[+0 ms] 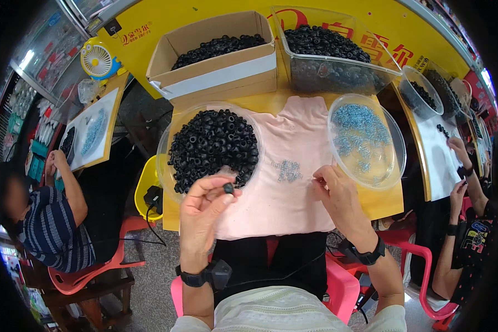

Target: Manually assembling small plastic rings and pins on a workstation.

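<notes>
While both forearms come up from the lower edge of the frame, the work sits on a pink cloth [293, 188] spread over a yellow table [387, 202] in the middle
Left hand: the left hand [205, 207], lower centre, is raised off the cloth with thumb and forefinger pressed together on a small black ring [228, 188], the other fingers curled loosely behind
Black ring: held in the air at the fingertips, just in front of the near rim of the round clear dish [166, 141]
Round clear dish: left of centre, heaped with more black rings [213, 146] of the same kind
Right hand: the right hand [337, 193], right of centre, rests low on the cloth with its fingertips drawn together; it seems to pinch something tiny, though I cannot tell what
Loose silver bits: a small scatter of pale metal pieces [289, 170] lies on the cloth between the two hands, near the right fingertips
Oval clear dish: right of centre, the oval clear dish [395, 155] carries a spread of bluish-silver pieces [362, 133], just above the right hand
Cardboard box: upper centre, the cardboard box [221, 66] is full of black rings
Clear tub: upper right of centre, the clear tub [337, 69] is also filled with black rings
Wrists: a dark band sits on each wrist
Neighbours: a person in a striped shirt [52, 227] sits at the left edge, and another person's hands [460, 152] work at the right edge
</notes>
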